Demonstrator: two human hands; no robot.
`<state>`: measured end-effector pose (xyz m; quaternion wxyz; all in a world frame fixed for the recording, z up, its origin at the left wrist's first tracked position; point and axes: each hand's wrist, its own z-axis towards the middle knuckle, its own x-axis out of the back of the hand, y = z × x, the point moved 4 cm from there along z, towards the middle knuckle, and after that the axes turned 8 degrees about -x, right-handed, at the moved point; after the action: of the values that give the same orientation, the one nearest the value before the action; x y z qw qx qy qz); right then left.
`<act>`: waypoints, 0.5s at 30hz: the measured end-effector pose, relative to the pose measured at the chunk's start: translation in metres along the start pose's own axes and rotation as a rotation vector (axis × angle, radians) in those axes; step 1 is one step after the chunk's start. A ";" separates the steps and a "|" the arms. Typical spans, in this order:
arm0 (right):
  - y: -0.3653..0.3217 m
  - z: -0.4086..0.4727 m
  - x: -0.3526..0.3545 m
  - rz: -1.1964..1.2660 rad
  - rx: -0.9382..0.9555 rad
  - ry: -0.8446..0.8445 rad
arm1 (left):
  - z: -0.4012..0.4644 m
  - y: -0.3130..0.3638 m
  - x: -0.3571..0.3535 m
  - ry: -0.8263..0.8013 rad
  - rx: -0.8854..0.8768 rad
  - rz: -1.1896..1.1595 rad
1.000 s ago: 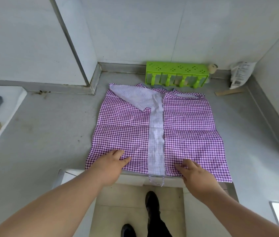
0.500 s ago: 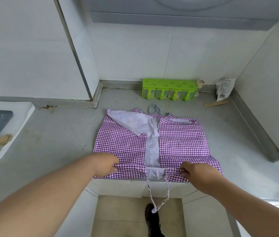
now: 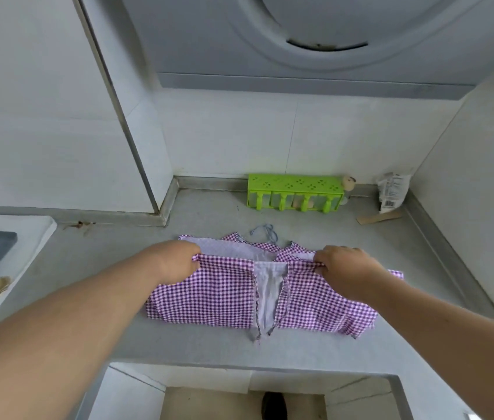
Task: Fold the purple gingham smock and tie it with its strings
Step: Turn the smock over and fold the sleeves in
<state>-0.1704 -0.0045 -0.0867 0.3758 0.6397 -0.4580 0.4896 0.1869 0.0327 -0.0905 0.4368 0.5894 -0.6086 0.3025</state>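
Observation:
The purple gingham smock (image 3: 218, 295) lies on the grey counter (image 3: 94, 268), folded in half so its near hem now sits close to the far neckline. My left hand (image 3: 176, 262) grips the folded hem at the left. My right hand (image 3: 342, 268) grips the same hem at the right. A pale lining strip (image 3: 268, 286) runs down the middle, flanked by two checked strings whose ends (image 3: 264, 331) trail onto the counter. A grey-blue string (image 3: 265, 233) lies loose beyond the neckline.
A green slotted rack (image 3: 295, 192) stands against the back wall, with a white packet (image 3: 391, 192) and a wooden stick (image 3: 379, 218) to its right. A white tray (image 3: 27, 234) with a dark device and a wooden handle sits at the left. A range hood hangs overhead.
Both hands took hold of the near hem and carried it away from me over the smock, up to the neckline. The strings that hung off the counter edge now lie on the fold.

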 end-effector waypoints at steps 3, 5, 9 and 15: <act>0.006 0.045 -0.004 0.035 -0.015 -0.009 | 0.029 -0.004 0.009 0.097 0.056 0.019; 0.008 0.070 -0.009 0.078 -0.032 -0.035 | 0.043 -0.004 0.011 0.135 0.084 0.069; 0.016 0.116 -0.028 0.109 -0.090 -0.115 | 0.076 -0.008 0.012 0.191 0.150 0.110; 0.022 0.156 -0.061 0.136 -0.191 -0.196 | 0.121 -0.015 0.000 0.197 0.167 0.161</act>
<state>-0.1540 -0.1427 -0.1818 0.3542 0.6133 -0.5793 0.4035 0.1803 -0.0758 -0.1456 0.4184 0.5404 -0.5806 0.4425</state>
